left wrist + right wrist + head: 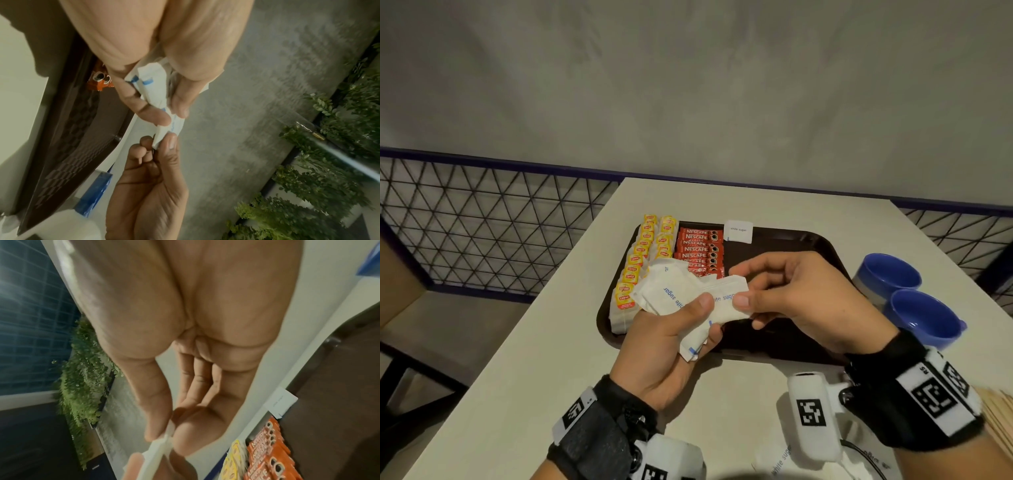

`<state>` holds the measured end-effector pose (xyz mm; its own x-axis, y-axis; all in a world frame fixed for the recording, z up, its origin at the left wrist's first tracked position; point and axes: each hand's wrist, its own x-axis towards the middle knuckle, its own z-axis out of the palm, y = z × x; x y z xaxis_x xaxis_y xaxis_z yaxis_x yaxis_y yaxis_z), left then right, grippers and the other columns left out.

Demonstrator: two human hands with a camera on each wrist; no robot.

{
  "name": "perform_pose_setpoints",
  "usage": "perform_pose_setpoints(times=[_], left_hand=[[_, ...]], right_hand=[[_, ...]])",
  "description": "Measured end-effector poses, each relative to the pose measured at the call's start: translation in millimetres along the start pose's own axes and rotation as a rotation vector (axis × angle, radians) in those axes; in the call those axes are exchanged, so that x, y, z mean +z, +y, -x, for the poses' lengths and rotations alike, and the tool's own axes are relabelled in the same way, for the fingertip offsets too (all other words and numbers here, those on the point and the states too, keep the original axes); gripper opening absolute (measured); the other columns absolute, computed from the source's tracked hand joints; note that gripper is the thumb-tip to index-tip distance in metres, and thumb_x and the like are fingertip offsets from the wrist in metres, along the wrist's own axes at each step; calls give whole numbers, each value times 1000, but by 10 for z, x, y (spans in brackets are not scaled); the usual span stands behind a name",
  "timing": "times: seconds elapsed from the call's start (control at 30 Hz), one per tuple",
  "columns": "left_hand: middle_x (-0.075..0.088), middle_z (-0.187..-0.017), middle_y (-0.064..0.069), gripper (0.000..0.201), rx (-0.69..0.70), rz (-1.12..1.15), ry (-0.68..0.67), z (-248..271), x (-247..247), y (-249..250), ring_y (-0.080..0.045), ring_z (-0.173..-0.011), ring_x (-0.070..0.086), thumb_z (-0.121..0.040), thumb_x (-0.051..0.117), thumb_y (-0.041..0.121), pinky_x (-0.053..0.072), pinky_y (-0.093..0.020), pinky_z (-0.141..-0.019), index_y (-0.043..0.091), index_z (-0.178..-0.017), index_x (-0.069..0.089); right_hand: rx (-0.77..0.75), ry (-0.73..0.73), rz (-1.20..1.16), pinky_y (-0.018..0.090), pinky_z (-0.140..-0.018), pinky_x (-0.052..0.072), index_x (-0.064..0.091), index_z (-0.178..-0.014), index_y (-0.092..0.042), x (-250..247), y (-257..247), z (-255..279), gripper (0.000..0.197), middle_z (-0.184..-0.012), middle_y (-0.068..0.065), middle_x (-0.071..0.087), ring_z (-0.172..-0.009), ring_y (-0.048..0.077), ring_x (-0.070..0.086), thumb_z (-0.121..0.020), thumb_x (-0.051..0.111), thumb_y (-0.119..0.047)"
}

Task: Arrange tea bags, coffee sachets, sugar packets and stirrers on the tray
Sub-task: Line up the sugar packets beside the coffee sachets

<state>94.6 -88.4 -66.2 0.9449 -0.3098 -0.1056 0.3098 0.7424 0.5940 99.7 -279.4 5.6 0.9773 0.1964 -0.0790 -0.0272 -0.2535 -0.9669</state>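
Sugar packets over the tray

My left hand [664, 346] grips a bunch of sugar packets [681, 294]; my right hand [801, 301] pinches one, above the brown tray [808, 246] (tea, coffee rowed left) on a pale table [544, 359]; grey wall [688, 85] behind.

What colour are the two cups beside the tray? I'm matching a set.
Blue; the two cups show best in the head view.
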Motion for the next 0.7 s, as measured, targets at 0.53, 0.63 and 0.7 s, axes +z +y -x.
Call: perform_pose_setpoints(times=[0.53, 0.63, 0.7], left_hand=[[75, -112, -20, 49, 3, -30, 103, -9, 39, 32, -34, -90, 75, -77, 74, 3, 62, -35, -63, 11, -125, 66], [73, -101, -20, 41, -16, -31, 75, 7, 59, 37, -33, -86, 74, -76, 73, 3, 62, -34, -61, 7, -117, 68], [74, -98, -18, 41, -15, -33, 74, 8, 56, 34, -30, -82, 75, -76, 73, 2, 62, -33, -59, 8, -116, 68]], right_hand=[[114, 321, 322, 23, -48, 52, 72, -95, -6, -716, -115, -1310, 16, -77, 11, 73, -54, 12, 64, -85, 85, -9], [200, 311, 346, 30, -59, 62, 72, -101, -1, -811, 46, -1608, 17, -81, 16, 72, -59, 18, 68, -87, 82, -4], [230, 279, 360, 39, -76, 65, 72, -106, 3, -815, 177, -1752, 22, -84, 18, 72, -66, 21, 69, -87, 81, -2]])
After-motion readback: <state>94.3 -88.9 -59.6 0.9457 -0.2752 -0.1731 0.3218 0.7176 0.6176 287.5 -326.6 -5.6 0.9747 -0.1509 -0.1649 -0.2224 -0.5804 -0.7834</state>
